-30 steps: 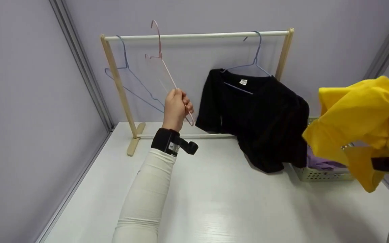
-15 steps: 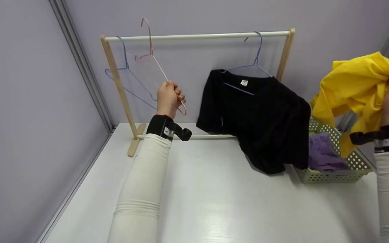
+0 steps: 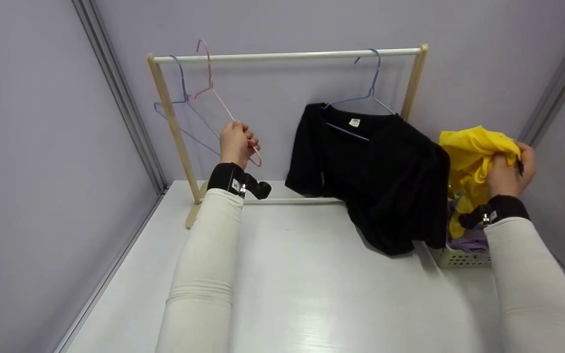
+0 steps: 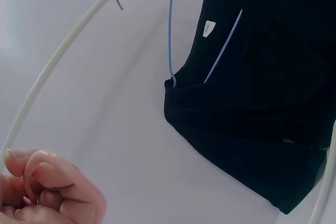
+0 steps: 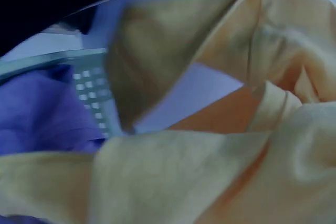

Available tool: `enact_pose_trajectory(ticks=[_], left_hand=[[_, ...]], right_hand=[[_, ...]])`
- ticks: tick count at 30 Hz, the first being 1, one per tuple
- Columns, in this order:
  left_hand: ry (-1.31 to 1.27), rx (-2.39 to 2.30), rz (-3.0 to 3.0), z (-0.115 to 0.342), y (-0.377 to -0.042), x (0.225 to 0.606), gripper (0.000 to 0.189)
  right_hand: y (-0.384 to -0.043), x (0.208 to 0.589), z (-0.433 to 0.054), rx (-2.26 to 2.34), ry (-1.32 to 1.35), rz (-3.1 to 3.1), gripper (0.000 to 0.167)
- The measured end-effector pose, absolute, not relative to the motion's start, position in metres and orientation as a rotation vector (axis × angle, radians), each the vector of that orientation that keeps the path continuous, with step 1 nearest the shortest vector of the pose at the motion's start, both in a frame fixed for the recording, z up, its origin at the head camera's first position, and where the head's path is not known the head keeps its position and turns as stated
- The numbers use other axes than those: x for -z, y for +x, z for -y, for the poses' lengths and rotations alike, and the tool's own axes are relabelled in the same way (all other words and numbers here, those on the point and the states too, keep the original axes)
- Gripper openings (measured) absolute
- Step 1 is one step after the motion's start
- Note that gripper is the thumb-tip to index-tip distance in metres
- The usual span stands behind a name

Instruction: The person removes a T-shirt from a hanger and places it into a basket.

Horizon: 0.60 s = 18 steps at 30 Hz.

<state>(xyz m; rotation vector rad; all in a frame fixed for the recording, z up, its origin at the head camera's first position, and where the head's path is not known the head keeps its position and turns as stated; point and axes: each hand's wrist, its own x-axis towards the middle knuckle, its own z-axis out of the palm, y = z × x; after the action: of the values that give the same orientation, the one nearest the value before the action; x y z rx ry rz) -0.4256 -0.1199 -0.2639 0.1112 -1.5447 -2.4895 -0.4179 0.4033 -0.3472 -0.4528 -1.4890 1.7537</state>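
Note:
My left hand [image 3: 237, 143] grips one end of a pink wire hanger [image 3: 223, 104]; its hook rises in front of the rack's top bar. In the left wrist view, curled fingers [image 4: 68, 190] wrap the hanger's end. At the right, my right hand [image 3: 508, 174] grips a bunched yellow garment [image 3: 474, 142], whose lower folds hang over a green perforated basket [image 3: 465, 260]. Purple cloth [image 3: 470, 244] lies inside that basket. Seen from the right wrist, the yellow cloth [image 5: 157, 171] fills much of the view beside the purple cloth [image 5: 44, 114]; the hand itself is hidden there.
A wooden rack with a white top bar [image 3: 282, 56] stands at the back of the white table [image 3: 302, 289]. A black shirt [image 3: 371, 181] hangs on a blue hanger [image 3: 375, 81], partly covering the basket. Another blue hanger [image 3: 183, 81] hangs at the left end.
The yellow garment rose with my right hand, then came down and leftward over the basket. My left hand shifted left with the pink hanger.

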Motion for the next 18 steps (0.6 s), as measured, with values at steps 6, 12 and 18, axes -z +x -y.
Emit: enact_pose_trajectory(ticks=[6,12,18], left_hand=[[0.166,2.503,1.51,0.127,-0.43,0.265,0.024],[0.207,2.535,1.48,0.137,-0.431,0.264,0.023],[0.241,2.552,1.481,0.146,-0.433,0.267,0.023]], right_hand=[[-0.423,0.404,-0.406,-1.375,-0.613,1.875,0.023],[-0.415,0.419,-0.416,-0.931,-0.413,2.874,0.068],[-0.409,0.42,-0.425,-0.837,-0.195,3.155,0.079]])
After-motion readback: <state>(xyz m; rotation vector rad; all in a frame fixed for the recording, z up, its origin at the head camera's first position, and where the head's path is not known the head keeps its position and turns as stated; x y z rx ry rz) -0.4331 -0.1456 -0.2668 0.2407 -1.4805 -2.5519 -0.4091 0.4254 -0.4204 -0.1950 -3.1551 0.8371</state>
